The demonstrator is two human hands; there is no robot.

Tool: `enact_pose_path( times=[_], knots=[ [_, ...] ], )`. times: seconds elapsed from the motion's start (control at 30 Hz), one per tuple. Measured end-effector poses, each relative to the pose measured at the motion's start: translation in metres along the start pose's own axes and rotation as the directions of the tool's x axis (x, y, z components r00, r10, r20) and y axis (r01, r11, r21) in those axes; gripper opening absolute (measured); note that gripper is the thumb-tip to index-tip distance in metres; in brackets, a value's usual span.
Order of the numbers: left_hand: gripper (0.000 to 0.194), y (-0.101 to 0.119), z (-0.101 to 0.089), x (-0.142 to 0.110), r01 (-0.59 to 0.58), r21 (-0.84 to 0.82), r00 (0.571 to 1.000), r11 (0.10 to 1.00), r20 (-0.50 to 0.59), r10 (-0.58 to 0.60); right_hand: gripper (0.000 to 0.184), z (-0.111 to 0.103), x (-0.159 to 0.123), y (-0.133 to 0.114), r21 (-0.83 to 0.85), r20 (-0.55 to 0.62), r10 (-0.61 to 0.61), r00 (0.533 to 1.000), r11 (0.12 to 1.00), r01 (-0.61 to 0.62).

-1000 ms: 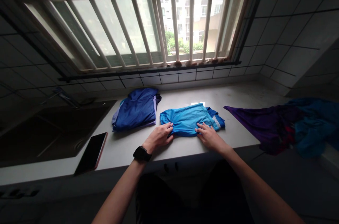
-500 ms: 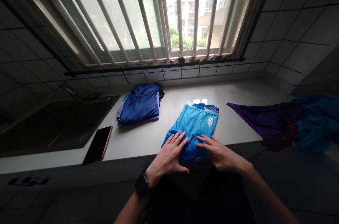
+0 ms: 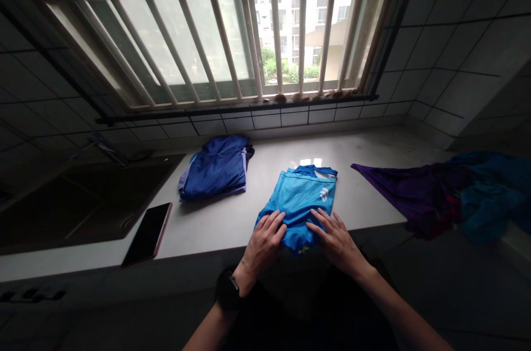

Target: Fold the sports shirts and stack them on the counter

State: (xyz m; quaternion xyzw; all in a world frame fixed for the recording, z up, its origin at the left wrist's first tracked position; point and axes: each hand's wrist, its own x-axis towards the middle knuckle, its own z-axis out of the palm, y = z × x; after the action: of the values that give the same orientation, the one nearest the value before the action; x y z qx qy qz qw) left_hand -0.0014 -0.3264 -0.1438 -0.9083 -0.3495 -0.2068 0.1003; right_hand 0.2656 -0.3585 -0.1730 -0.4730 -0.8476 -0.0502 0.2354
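Observation:
A blue shirt (image 3: 305,192), folded, lies on the counter's front part; a white logo shows near its upper right corner. Its near end bunches at the counter edge, where a small yellow-green mark is visible. My left hand (image 3: 265,237), with a black watch on the wrist, rests its fingers on the shirt's left near side. On the right near side lies my right hand (image 3: 337,237), its fingers spread over the fabric. Both thumbs are mostly hidden, so what they touch does not show.
A pile of folded dark blue clothes (image 3: 218,168) sits left of the shirt. Nearer the edge is a phone (image 3: 148,233), beside the dark sink (image 3: 91,196). Crumpled purple cloth (image 3: 415,188) and teal cloth (image 3: 483,204) lie at right. Behind is a barred window (image 3: 232,36).
Both hands have shifted on the shirt's near end, the left thumb no longer sticking out. The near fabric has drawn up and creased between them. The view has tilted slightly.

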Motion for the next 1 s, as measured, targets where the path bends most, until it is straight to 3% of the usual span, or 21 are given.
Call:
enact_pose_path(
  times=[0.13, 0.2, 0.33, 0.43, 0.53, 0.6, 0.67, 0.73, 0.8, 0.83, 0.9, 1.0],
  knots=[
    [0.053, -0.025, -0.014, 0.0, 0.003, -0.053, 0.994, 0.999, 0.106, 0.003, 0.046, -0.002, 0.0, 0.005, 0.072, -0.058, -0.009, 0.998, 0.997, 0.013],
    [0.066, -0.035, -0.02, -0.004, -0.029, -0.067, 0.988, 0.997, 0.153, 0.039, 0.036, -0.005, 0.001, 0.013, 0.148, -0.114, 0.046, 0.992, 0.988, -0.029],
    [0.056, -0.04, -0.021, -0.012, -0.167, -0.089, 0.963, 0.982, 0.201, 0.182, 0.032, -0.017, -0.002, 0.036, 0.266, -0.144, 0.174, 0.974, 0.955, -0.131],
    [0.057, -0.035, -0.015, -0.009, -0.206, -0.097, 0.965, 0.974, 0.147, 0.218, 0.034, -0.023, -0.008, 0.048, 0.261, -0.072, 0.092, 0.993, 0.963, -0.07],
    [0.054, -0.028, -0.008, 0.001, -0.212, -0.11, 0.97, 0.971, 0.094, 0.222, 0.057, -0.021, -0.013, 0.05, 0.177, -0.012, -0.035, 0.999, 0.983, 0.037],
    [0.047, -0.024, -0.005, 0.006, -0.241, -0.168, 0.966, 0.956, 0.051, 0.252, 0.065, -0.018, -0.014, 0.046, 0.156, -0.013, -0.11, 0.994, 0.981, 0.111],
    [0.037, -0.019, -0.002, 0.01, -0.239, -0.27, 0.97, 0.933, -0.021, 0.242, 0.059, -0.016, -0.013, 0.04, 0.224, -0.059, -0.152, 0.987, 0.961, 0.161],
    [0.027, -0.015, -0.002, 0.015, -0.153, -0.375, 0.987, 0.914, -0.101, 0.124, 0.044, -0.017, -0.007, 0.035, 0.363, -0.129, -0.072, 0.989, 0.925, 0.114],
    [0.018, -0.011, -0.006, 0.026, 0.035, -0.456, 0.984, 0.889, -0.138, -0.11, 0.028, -0.023, 0.004, 0.033, 0.494, -0.188, 0.128, 0.974, 0.87, -0.019],
    [0.017, -0.011, -0.01, 0.035, 0.156, -0.487, 0.961, 0.86, -0.128, -0.247, 0.023, -0.027, 0.013, 0.035, 0.539, -0.206, 0.238, 0.949, 0.837, -0.093],
    [0.02, -0.013, -0.018, 0.063, 0.384, -0.52, 0.874, 0.763, -0.061, -0.482, 0.021, -0.035, 0.038, 0.043, 0.585, -0.228, 0.407, 0.884, 0.783, -0.21],
    [0.02, -0.027, -0.022, 0.117, 0.551, -0.536, 0.761, 0.639, 0.009, -0.649, 0.028, -0.04, 0.083, 0.065, 0.594, -0.246, 0.56, 0.791, 0.732, -0.333]
  ],
)
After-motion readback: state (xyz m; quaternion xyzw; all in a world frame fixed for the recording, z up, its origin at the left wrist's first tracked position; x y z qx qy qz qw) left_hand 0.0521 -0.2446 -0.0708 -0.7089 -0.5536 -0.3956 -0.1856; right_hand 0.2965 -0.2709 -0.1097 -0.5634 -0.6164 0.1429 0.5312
